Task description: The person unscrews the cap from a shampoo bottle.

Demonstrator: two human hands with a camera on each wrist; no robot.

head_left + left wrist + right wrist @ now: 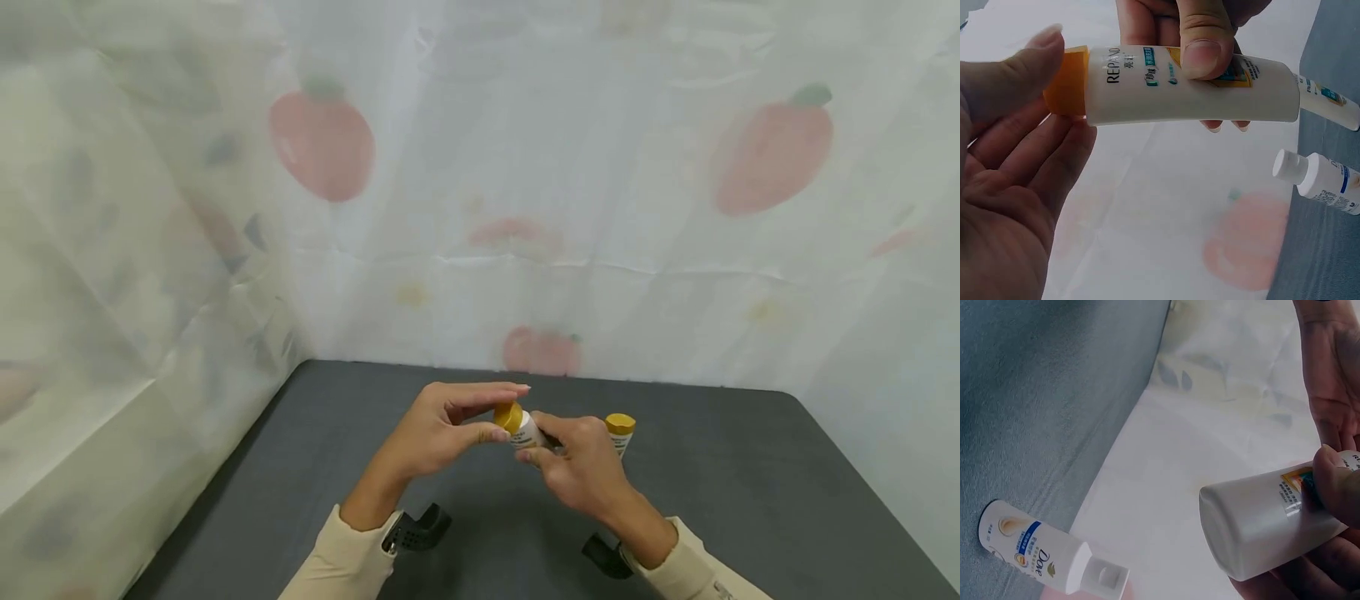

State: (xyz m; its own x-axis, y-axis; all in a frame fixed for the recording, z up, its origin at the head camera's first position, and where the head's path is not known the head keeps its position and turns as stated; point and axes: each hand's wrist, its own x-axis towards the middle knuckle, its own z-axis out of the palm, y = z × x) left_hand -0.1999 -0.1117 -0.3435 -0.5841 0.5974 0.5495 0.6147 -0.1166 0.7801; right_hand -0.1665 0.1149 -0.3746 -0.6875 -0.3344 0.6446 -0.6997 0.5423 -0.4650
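Note:
A white bottle (pixel 1132 94) with an orange-yellow cap (pixel 1067 81) is held tilted above the table, between both hands. My left hand (pixel 435 429) pinches the cap, thumb on the near side and fingers behind it. Around the body of the bottle, my right hand (pixel 588 471) keeps its grip, with the thumb lying across the label. The bottle's base (pixel 1219 534) points away from the left hand in the right wrist view. Just beyond the right hand stands a second yellow-capped bottle (pixel 620 427), partly hidden by that hand in the head view.
A white Dove bottle (pixel 1032 550) with a white cap stands on the dark grey table (pixel 720 475). Behind the table hangs a pale curtain (pixel 600 167) with fruit prints, which also runs along the left side.

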